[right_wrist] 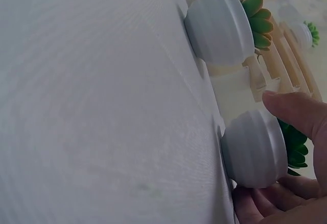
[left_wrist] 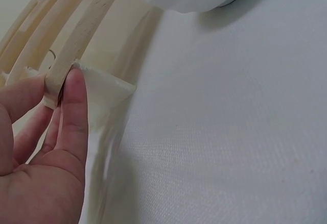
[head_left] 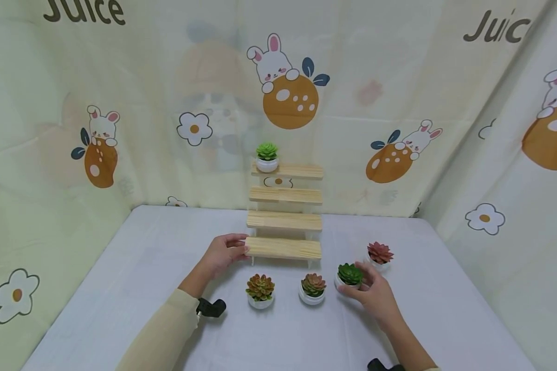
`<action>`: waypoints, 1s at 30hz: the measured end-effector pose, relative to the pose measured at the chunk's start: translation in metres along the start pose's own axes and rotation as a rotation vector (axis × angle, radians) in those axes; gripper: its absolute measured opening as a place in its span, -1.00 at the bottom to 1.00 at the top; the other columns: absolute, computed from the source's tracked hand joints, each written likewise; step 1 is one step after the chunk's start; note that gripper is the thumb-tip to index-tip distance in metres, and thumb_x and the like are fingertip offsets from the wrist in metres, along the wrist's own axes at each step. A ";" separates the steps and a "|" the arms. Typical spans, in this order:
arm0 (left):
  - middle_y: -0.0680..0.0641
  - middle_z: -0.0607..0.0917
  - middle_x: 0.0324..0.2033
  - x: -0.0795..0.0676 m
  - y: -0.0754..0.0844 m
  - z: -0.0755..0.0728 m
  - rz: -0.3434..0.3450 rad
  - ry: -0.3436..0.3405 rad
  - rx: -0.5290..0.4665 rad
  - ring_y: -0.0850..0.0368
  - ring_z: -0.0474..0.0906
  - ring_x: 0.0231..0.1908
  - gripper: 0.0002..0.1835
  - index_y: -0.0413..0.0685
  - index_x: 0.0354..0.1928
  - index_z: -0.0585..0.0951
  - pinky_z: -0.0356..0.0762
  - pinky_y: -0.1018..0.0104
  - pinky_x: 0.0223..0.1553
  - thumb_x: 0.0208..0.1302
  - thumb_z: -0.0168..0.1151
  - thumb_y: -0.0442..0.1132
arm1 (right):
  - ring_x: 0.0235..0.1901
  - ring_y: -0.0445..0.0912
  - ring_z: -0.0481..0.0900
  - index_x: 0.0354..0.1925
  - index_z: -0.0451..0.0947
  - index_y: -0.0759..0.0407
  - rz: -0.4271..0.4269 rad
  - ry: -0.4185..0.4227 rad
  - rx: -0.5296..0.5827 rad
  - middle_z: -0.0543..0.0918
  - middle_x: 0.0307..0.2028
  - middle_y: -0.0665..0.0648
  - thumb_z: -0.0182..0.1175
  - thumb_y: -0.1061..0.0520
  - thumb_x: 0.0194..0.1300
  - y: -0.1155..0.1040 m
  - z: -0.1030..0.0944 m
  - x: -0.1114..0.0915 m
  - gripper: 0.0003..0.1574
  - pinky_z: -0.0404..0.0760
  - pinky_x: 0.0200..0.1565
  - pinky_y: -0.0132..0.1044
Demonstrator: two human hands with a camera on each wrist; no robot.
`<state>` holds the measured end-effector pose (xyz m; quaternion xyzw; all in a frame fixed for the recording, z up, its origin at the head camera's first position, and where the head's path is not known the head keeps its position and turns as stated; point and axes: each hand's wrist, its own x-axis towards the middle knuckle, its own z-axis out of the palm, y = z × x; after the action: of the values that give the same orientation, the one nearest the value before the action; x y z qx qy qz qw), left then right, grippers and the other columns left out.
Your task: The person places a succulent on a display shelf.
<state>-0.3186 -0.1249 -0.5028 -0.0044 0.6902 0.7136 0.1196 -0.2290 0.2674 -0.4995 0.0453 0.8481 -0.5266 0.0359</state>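
Observation:
A tiered wooden display stand [head_left: 284, 248] with several steps stands at the back of the table. My left hand [head_left: 224, 252] pinches the left end of its lowest step [left_wrist: 82, 35] between thumb and fingers. My right hand [head_left: 373, 294] has its thumb and fingers curled round a dark green potted succulent [head_left: 349, 274]; in the right wrist view its white pot [right_wrist: 255, 150] sits on the table. Behind this hand is a red potted succulent [head_left: 380, 253]. To its left stand a reddish-green succulent [head_left: 313, 286] and a brownish-yellow one [head_left: 260, 288], both in white pots.
A bright green potted succulent [head_left: 266, 154] sits at the left end of the top step. A white cloth covers the table [head_left: 134, 288]. Behind and beside it hangs a printed curtain [head_left: 158, 77] with rabbits and flowers.

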 end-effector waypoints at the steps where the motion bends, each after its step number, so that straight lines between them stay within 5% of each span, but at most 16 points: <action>1: -0.23 0.63 -0.02 0.000 0.000 0.000 -0.004 -0.001 -0.002 0.08 0.70 -0.15 -0.52 -0.33 0.32 0.51 0.81 0.19 0.00 0.37 0.25 -0.51 | 0.32 0.21 0.53 0.52 0.20 0.22 0.002 0.002 -0.001 0.46 0.38 0.39 0.57 -0.01 0.13 0.000 0.000 0.000 0.16 0.66 0.09 -0.47; 30: -0.21 0.61 -0.05 0.001 -0.001 0.000 0.003 0.004 -0.012 0.12 0.69 -0.19 -0.53 -0.36 0.32 0.51 0.81 0.16 0.01 0.38 0.23 -0.51 | 0.14 0.04 0.68 0.44 0.34 0.28 0.019 0.030 -0.017 0.63 0.21 0.38 0.57 0.05 0.13 0.002 0.002 0.004 0.02 0.69 -0.06 -0.53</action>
<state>-0.3199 -0.1249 -0.5039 -0.0057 0.6863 0.7178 0.1171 -0.2324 0.2669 -0.5025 0.0608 0.8525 -0.5184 0.0286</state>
